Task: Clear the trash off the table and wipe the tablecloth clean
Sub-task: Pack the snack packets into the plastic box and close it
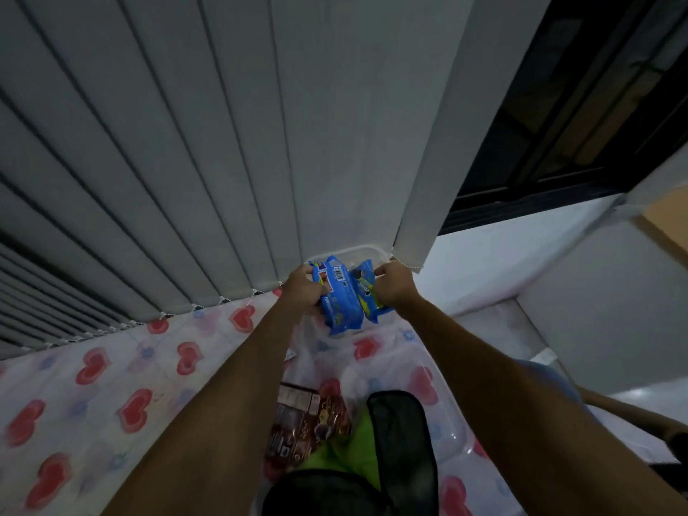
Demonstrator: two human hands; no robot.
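**A:** What are the hands doing?

**B:** Both arms reach out to the far edge of the desk. The left hand point(303, 288) and the right hand point(394, 288) hold a bunch of blue snack wrappers point(344, 296) between them. The fingers of each hand are curled tight around the wrappers, the left on one side, the right on the other. One wrapper shows a barcode.

**A:** Where are the wrappers, exactly?

**B:** Lifted a little over a clear plastic container point(357, 251) that sits at the back of the desk, right against the blinds. I cannot tell whether they touch the container.

**A:** And the desk itself?

**B:** It wears a pale tablecloth point(111, 374) printed with red hearts and faint blue flowers. Nearer the person than the wrappers lie a brown chocolate-coloured packet point(301, 418), a bright green cloth point(331, 456) just beside it, and a black mesh object point(402, 441) partly over the cloth.

**A:** The room?

**B:** Dim. Grey vertical blinds point(167, 143) hang behind the wrappers, their bottom ends touching the tablecloth. Right of the wrappers, a dark window point(558, 124) and a white wall.
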